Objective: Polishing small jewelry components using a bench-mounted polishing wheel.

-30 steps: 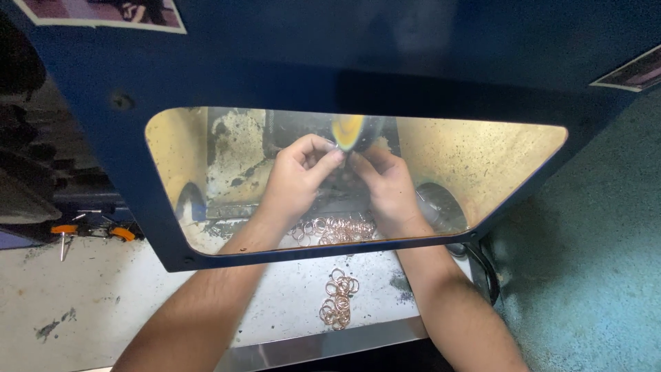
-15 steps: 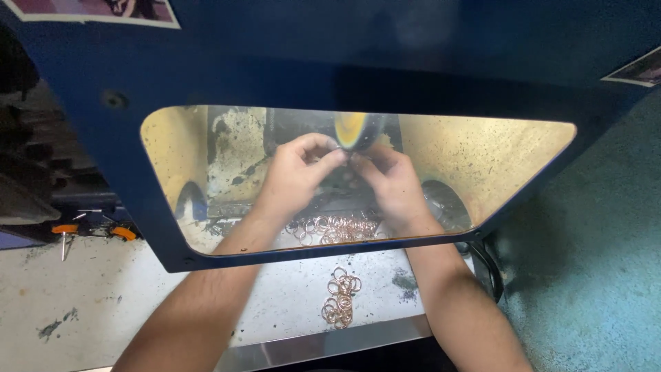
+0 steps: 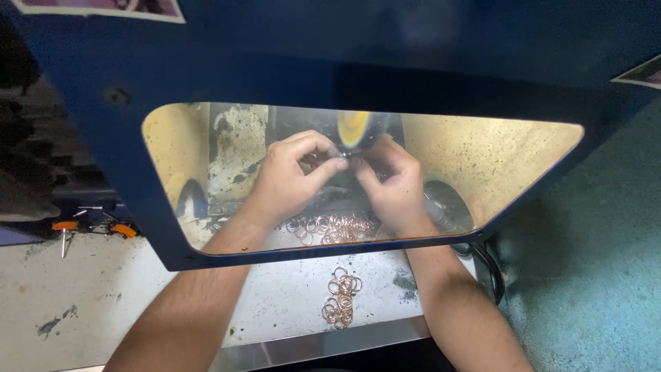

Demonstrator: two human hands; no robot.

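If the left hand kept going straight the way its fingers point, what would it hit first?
The left hand points toward the right hand, so it would first meet those fingertips and the small piece pinched between them. Just beyond sits the yellowish wheel, though depth is unclear.

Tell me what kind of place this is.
Probably a jewellery polishing workshop. Both hands press something small, hidden by the fingers, at a yellowish wheel behind a blue window guard, with copper-coloured rings heaped on the stained bench.

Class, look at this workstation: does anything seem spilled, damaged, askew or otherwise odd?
Nothing looks spilled or broken. The copper-coloured rings lie in loose heaps on the stained bench, and the window is speckled with grime. Left hand and right hand meet at the wheel.
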